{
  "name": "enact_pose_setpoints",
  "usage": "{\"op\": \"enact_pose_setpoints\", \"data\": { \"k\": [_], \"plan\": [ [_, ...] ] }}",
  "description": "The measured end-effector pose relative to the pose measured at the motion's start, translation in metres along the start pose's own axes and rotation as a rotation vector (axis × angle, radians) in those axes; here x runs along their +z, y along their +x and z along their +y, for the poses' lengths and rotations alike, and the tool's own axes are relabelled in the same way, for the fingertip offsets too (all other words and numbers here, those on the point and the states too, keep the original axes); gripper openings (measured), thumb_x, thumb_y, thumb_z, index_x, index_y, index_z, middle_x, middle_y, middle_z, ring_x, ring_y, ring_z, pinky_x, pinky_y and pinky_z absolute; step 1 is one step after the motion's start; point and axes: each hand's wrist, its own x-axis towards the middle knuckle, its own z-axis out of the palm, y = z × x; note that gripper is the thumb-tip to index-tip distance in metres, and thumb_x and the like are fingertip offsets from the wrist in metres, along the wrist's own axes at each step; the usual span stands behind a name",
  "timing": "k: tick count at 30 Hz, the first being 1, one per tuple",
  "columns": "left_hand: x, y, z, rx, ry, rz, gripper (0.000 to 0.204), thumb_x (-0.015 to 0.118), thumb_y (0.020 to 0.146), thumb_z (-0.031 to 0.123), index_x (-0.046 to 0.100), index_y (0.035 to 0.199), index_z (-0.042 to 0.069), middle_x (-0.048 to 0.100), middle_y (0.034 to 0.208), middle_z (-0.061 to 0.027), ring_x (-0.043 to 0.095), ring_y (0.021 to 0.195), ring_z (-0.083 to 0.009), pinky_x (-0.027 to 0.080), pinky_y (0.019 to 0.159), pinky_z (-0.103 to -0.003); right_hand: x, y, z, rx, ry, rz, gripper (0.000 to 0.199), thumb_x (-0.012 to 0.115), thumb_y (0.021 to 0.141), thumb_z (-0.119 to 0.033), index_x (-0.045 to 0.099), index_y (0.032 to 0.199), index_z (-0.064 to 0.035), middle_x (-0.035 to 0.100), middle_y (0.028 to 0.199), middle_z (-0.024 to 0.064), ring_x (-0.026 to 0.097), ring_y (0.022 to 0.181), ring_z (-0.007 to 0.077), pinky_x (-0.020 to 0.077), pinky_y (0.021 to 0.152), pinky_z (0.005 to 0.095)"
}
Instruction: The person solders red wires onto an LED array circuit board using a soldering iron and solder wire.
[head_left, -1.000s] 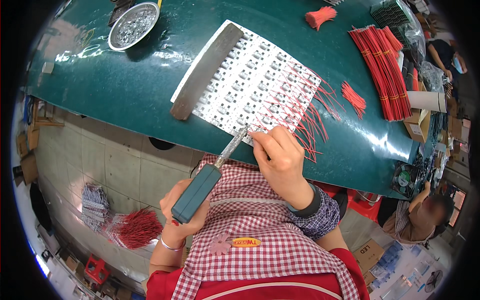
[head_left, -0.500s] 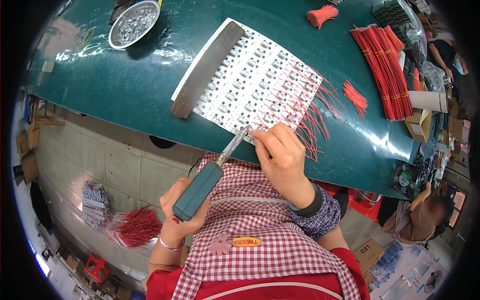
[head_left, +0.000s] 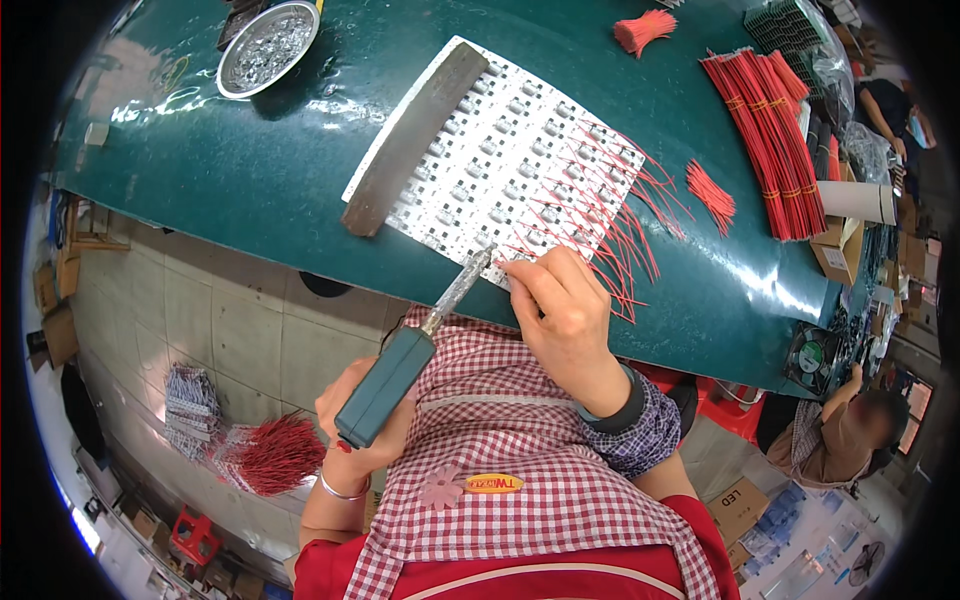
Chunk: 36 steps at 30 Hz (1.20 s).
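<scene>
A soldering iron (head_left: 387,385) with a chunky green handle and a metal barrel is held in my left hand (head_left: 345,405), in front of my body. Its tip is at the near edge of a white panel of small circuit boards (head_left: 490,150). Close by that tip, my right hand (head_left: 565,305) pinches the end of a thin red wire (head_left: 502,264) at the panel's near corner. Loose red wires (head_left: 615,230) fan out from the panel's right part. Along the panel's left part lies a dark, curved-looking bar (head_left: 415,145).
A metal bowl (head_left: 268,50) of small shiny parts stands at the far left of the green table (head_left: 230,180). Red wire bundles (head_left: 765,140) and smaller bunches (head_left: 710,198) lie to the right. A small fan (head_left: 812,355) stands near the right edge; a person (head_left: 840,430) sits beyond.
My left hand and the soldering iron have drawn slightly left and toward me. My right hand stays in place at the panel.
</scene>
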Motion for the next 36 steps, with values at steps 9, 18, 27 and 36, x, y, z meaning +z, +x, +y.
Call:
{"op": "enact_pose_setpoints", "data": {
  "k": [9, 18, 27, 36],
  "plan": [
    [0.001, 0.004, 0.002, -0.052, -0.067, -0.065, 0.021, 0.074, 0.068, -0.006, 0.072, 0.089, -0.004, 0.071, 0.089, -0.0143, 0.069, 0.067, -0.0256, 0.055, 0.061, -0.031, 0.000, 0.000, -0.001, 0.001, -0.007, 0.014, 0.025, 0.077, 0.077, 0.011, 0.073, 0.099, -0.0013, 0.056, 0.078, 0.0094, 0.060, 0.069, 0.0264, 0.0485, 0.060, 0.0387],
    [0.000, 0.002, -0.001, 0.047, -0.017, -0.040, 0.020, 0.075, 0.068, -0.004, 0.072, 0.088, -0.003, 0.069, 0.086, -0.0137, 0.067, 0.065, -0.0269, 0.054, 0.060, -0.032, 0.002, 0.000, 0.001, 0.000, -0.012, 0.015, 0.025, 0.078, 0.077, 0.011, 0.073, 0.098, -0.0016, 0.057, 0.077, 0.0090, 0.060, 0.068, 0.0265, 0.0491, 0.060, 0.0387],
    [-0.003, -0.004, 0.001, 0.015, 0.047, -0.048, 0.024, 0.079, 0.071, 0.002, 0.076, 0.094, -0.002, 0.074, 0.097, -0.0171, 0.074, 0.073, -0.0279, 0.057, 0.063, -0.032, 0.001, -0.003, 0.000, 0.007, -0.021, 0.013, 0.023, 0.076, 0.077, 0.008, 0.072, 0.097, -0.0021, 0.055, 0.078, 0.0090, 0.060, 0.071, 0.0272, 0.0495, 0.061, 0.0398],
    [-0.006, -0.012, -0.003, -0.049, 0.016, -0.018, 0.023, 0.080, 0.074, 0.000, 0.076, 0.096, -0.002, 0.075, 0.099, -0.0179, 0.075, 0.076, -0.0284, 0.059, 0.066, -0.033, -0.064, -0.010, -0.015, 0.064, -0.037, -0.079, 0.022, 0.078, 0.079, 0.006, 0.073, 0.098, -0.0041, 0.059, 0.079, 0.0080, 0.062, 0.071, 0.0261, 0.0498, 0.060, 0.0373]
  ]
}}
